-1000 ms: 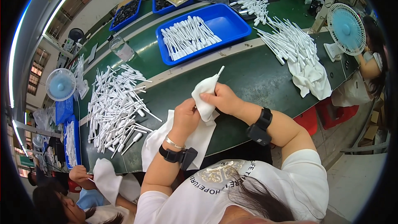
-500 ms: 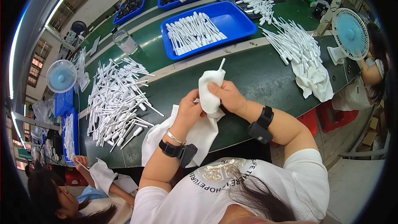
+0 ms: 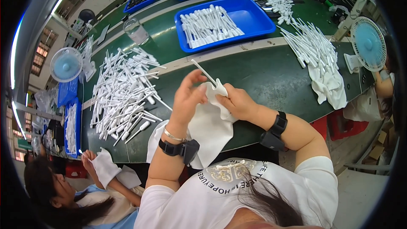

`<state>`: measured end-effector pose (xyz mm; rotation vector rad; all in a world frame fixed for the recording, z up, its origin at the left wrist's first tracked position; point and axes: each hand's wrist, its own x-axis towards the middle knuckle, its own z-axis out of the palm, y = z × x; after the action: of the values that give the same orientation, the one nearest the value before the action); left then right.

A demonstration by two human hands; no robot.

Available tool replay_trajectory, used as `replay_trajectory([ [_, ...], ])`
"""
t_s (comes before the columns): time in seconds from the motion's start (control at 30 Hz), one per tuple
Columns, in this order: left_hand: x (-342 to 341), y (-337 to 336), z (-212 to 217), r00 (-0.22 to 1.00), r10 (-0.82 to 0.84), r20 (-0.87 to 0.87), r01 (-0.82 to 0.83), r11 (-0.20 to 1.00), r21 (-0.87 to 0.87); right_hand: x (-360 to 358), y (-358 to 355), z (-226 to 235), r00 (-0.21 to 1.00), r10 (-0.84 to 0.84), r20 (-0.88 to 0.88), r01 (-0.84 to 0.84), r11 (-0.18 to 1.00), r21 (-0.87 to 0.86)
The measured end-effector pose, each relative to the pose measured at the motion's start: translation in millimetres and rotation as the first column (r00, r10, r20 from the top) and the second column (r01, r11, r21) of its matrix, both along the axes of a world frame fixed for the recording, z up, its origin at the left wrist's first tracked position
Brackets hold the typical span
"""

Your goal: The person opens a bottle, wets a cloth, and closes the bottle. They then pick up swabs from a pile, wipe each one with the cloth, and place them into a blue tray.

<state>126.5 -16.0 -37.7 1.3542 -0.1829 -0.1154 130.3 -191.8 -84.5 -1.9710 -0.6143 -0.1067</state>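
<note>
A white cloth (image 3: 212,133) hangs from my right hand (image 3: 241,103), whose thumb and fingers are closed on its bunched top. Out of that bunch a thin white plastic stick (image 3: 202,70) sticks up, tilted to the left; its lower end is hidden in the cloth. My left hand (image 3: 188,93) is raised beside the stick, its fingers apart and curved, the thumb close to the cloth's edge. To the left lies a loose heap of white sticks with thicker, bulb-like ends (image 3: 123,95).
A blue tray (image 3: 256,19) holding similar sticks stands beyond my hands, near a clear bottle (image 3: 137,33). More sticks (image 3: 311,46) lie at the right on a crumpled white cloth (image 3: 328,87), beside a fan (image 3: 368,44). At lower left, a co-worker's hand (image 3: 89,161) holds cloth.
My left hand has come off the wrapped cloth and risen to the left, its fingers spreading. The cloth has loosened and hangs lower; more of the stick shows, leaning left.
</note>
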Motion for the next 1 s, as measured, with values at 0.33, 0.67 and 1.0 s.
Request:
replay_trajectory([
  [0.33, 4.9, 3.3, -14.3, 0.976, 0.215, 0.026, -0.211, 0.972, -0.104, -8.8, -0.5, 5.6, 0.998, 0.029, 0.053, 0.000, 0.877, -0.480],
  [0.67, 15.3, 24.1, -11.9, 0.949, 0.315, -0.024, -0.300, 0.874, -0.382, 4.0, -8.9, 12.8, 0.992, 0.123, -0.022, -0.123, 0.992, 0.014],
  [1.0, -3.3, -13.9, -20.5, 0.985, 0.125, 0.121, -0.105, 0.982, -0.157, -7.5, -4.5, 9.2, 0.974, 0.087, -0.207, -0.100, 0.993, -0.054],
])
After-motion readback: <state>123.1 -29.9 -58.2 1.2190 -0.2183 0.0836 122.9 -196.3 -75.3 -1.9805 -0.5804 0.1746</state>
